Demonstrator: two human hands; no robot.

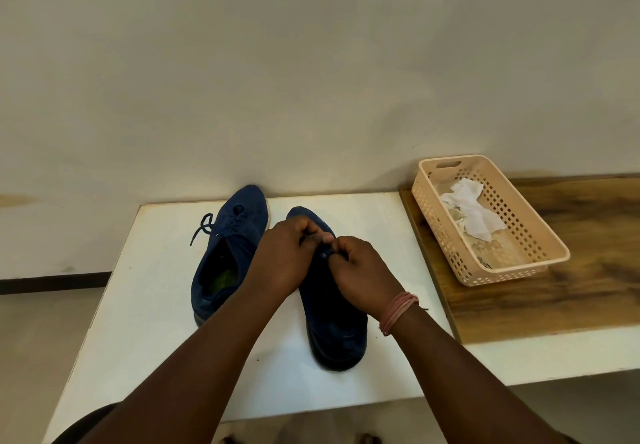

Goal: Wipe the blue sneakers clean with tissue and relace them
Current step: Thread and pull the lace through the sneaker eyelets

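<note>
Two blue sneakers (pixel 228 253) side by side, upright

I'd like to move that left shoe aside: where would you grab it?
Grip the left shoe by its heel collar, coming from above at the near end. Its mouth gapes open toward the person and nothing covers it, so fingers can hook inside. Its laces trail loose on the far left, so probably avoid that end.

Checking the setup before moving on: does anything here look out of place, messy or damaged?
Nothing looks damaged or spilled. Crumpled white tissue lies in the beige perforated plastic basket. The left dark blue sneaker has lace ends trailing onto the white table.
</note>
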